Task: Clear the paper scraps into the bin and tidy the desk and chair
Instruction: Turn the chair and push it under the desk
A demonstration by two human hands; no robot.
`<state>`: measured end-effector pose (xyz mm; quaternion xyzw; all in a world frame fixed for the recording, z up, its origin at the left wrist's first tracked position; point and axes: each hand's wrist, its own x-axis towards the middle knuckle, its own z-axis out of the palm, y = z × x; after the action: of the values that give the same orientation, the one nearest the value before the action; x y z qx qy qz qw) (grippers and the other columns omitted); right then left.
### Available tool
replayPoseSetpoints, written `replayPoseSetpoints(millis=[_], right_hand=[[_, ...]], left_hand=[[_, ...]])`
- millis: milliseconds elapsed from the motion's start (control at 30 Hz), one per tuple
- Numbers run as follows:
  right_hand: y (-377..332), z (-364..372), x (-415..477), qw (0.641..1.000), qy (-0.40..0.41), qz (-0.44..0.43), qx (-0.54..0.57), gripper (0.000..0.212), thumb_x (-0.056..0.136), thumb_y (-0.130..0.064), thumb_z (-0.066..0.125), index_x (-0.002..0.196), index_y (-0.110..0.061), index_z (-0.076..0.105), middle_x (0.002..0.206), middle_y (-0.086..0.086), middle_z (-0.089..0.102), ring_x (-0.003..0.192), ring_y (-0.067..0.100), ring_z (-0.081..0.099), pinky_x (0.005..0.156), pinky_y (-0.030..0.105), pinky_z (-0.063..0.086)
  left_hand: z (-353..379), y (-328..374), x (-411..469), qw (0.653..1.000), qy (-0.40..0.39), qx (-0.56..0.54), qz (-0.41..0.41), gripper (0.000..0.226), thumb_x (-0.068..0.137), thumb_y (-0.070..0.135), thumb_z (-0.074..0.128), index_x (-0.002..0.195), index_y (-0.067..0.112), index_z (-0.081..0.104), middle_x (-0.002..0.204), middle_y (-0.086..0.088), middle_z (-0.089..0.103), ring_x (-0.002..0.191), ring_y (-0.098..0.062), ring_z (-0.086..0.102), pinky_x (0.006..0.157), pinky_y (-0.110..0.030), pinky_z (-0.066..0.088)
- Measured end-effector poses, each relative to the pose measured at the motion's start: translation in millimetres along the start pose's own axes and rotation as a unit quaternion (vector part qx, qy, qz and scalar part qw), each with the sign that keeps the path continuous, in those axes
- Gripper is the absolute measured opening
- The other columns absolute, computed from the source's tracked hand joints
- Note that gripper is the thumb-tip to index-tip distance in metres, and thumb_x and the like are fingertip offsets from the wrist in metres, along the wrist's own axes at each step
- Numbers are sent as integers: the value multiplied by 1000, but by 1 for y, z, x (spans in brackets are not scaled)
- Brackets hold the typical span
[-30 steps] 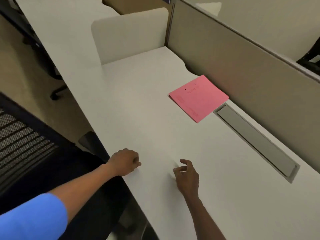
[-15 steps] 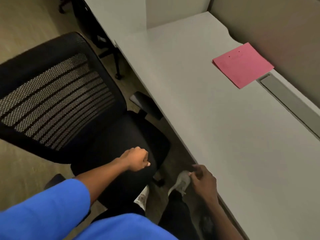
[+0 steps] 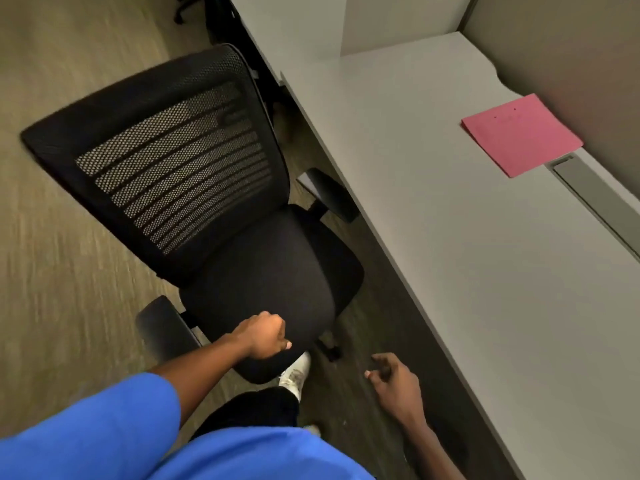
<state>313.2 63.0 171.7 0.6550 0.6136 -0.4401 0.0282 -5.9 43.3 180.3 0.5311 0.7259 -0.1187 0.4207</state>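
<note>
A black office chair (image 3: 270, 271) with a mesh back stands on the floor left of the white desk (image 3: 450, 289), its seat turned toward me. My left hand (image 3: 265, 336) is a closed fist over the seat's front edge; nothing shows inside the fist. My right hand (image 3: 394, 379) hovers low between the chair and the desk's front edge, fingers curled and apart, holding nothing. A pink folder (image 3: 521, 138) lies flat at the desk's back right. No paper scraps and no bin are in view.
A grey cable-slot cover (image 3: 595, 202) runs along the desk's back edge beside the beige partition (image 3: 554, 46). The chair's armrests (image 3: 162, 327) stick out on both sides. My white shoe (image 3: 296, 374) stands by the chair base. Another chair base shows at the top left.
My view swung from the desktop down to the chair and floor. Both hands left the desk surface; the left stayed a fist and now hangs over the seat, the right dropped below the desk edge.
</note>
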Motion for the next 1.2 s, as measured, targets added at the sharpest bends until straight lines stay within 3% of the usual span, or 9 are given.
replayPoseSetpoints(millis=[133,233,400,633,833,1033,1200], right_hand=[[8,7,-12,999,-25,-21,-11,34,98,-32,72,130,-32,63,95,-19,66,90,-2,64,74,15,47],[13,19,-25,998,-35,-35,-25,35,99,-30,71,133,-30,61,103,-14,69,98,4,68,90,32,59],[13,51,-49,996,-45,-53,-49,35,97,-32,72,131,-29,64,108,-5,75,103,15,71,95,42,60],[-9,109,-81,992,-74,-66,-84,35,94,-36,72,128,-29,66,104,-6,73,103,19,70,88,38,58],[-54,156,-87,984,-97,-77,-126,36,94,-32,68,129,-26,65,120,1,76,117,26,69,94,40,58],[-123,201,-76,981,-79,-83,-158,39,91,-32,64,131,-33,62,127,3,74,124,31,66,96,41,56],[-187,251,-66,979,-58,-100,-170,37,92,-34,61,128,-27,59,126,7,69,121,35,65,96,44,56]], left_hand=[[30,-9,-19,999,19,-31,-14,29,91,54,70,89,25,72,99,1,75,95,-23,73,90,-42,61],[56,-20,-38,999,20,-41,-19,28,92,53,70,89,25,73,94,2,76,92,-22,73,88,-41,62],[94,-44,-73,999,20,-31,-23,27,94,48,71,91,22,74,96,-4,78,92,-26,73,87,-41,60],[110,-91,-112,996,31,-65,-48,31,96,42,69,94,12,76,96,-9,79,93,-28,74,86,-43,59],[96,-160,-123,991,74,-96,-63,30,95,41,73,80,16,68,82,-1,71,81,-22,65,78,-37,51],[46,-236,-117,988,109,-95,-45,30,94,42,74,81,15,69,73,5,65,75,-21,65,74,-37,51],[-25,-291,-101,984,159,-81,-2,26,94,40,75,88,15,75,84,-1,76,83,-22,72,79,-36,55]])
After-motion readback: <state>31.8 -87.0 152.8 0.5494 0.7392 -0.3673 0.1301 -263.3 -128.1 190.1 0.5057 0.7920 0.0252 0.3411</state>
